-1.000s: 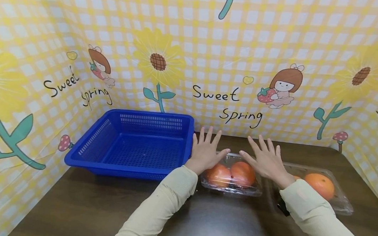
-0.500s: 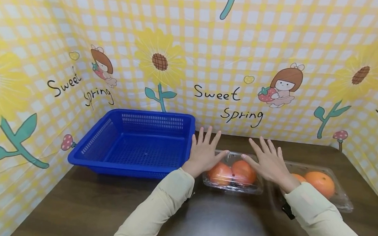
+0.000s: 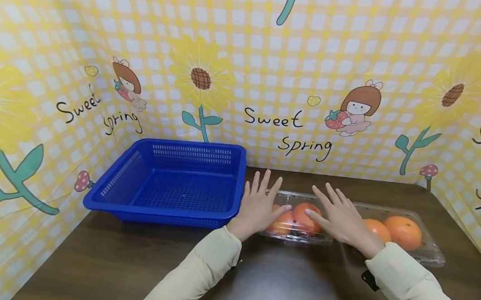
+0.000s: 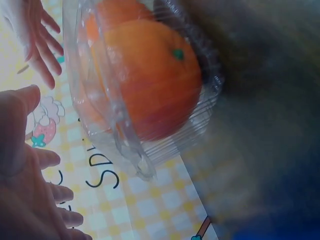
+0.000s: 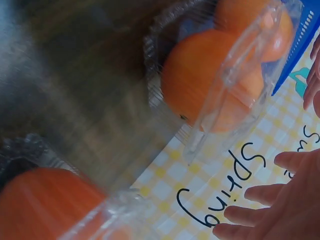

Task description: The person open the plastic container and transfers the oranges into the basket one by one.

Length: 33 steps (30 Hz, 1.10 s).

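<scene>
A clear plastic clamshell box (image 3: 296, 240) with two oranges (image 3: 305, 221) sits on the brown table between my hands. My left hand (image 3: 255, 209) is over its left end, fingers spread and straight, the thumb overlapping an orange in the head view. Over the right end is my right hand (image 3: 343, 218), also spread, palm facing the box. Both wrist views show the lidded box, with the left palm (image 4: 32, 195) and right palm (image 5: 280, 200) beside it. Neither hand grips anything.
A blue perforated basket (image 3: 185, 193) stands to the left, near the back wall. At the right lies a second clear box (image 3: 435, 252) with two oranges (image 3: 405, 233), close to the right forearm. Yellow checked cloth (image 3: 260, 54) hangs around the table (image 3: 92, 275).
Both hands have come down and slightly nearer, so the thumbs now overlap the oranges in the middle box. The boxes and basket have stayed in place.
</scene>
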### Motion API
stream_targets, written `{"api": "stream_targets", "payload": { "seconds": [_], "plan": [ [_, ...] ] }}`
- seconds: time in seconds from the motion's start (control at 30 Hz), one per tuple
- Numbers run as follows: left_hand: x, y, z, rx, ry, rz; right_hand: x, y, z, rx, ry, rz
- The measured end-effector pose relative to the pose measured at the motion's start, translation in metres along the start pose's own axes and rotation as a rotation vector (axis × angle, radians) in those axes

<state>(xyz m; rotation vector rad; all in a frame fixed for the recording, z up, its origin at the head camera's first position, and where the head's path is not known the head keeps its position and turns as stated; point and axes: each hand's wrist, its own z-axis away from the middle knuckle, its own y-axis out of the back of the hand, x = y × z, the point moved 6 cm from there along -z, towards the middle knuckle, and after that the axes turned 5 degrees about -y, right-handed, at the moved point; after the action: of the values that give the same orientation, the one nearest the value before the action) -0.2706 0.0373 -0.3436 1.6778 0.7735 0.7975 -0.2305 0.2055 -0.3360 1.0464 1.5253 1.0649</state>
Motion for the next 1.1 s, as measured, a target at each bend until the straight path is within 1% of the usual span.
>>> {"api": "stream_targets", "payload": {
  "seconds": [0.17,0.3,0.5,0.7,0.77,0.83,0.97,1.1],
  "plan": [
    [0.003,-0.004,0.009,-0.025,-0.046,-0.02,-0.002,-0.003,0.009,0.022,0.034,0.013],
    [0.004,-0.007,0.015,-0.027,-0.068,0.005,-0.002,-0.004,0.014,0.017,0.047,-0.032],
    [0.006,-0.009,0.025,0.01,-0.119,0.044,0.0,-0.008,0.02,-0.014,0.038,-0.108],
    [0.007,-0.011,0.031,0.057,-0.153,0.085,-0.001,-0.008,0.027,0.015,0.065,-0.14],
    [0.006,-0.011,0.034,0.067,-0.157,0.11,-0.002,-0.008,0.029,0.031,0.081,-0.146],
    [0.005,-0.011,0.036,0.066,-0.155,0.154,-0.003,-0.008,0.032,0.049,0.096,-0.154],
    [0.002,-0.012,0.04,0.055,-0.145,0.273,-0.004,-0.008,0.035,0.083,0.119,-0.17],
    [0.0,-0.013,0.042,0.085,-0.154,0.346,-0.003,-0.011,0.038,0.083,0.121,-0.187]
  ]
}}
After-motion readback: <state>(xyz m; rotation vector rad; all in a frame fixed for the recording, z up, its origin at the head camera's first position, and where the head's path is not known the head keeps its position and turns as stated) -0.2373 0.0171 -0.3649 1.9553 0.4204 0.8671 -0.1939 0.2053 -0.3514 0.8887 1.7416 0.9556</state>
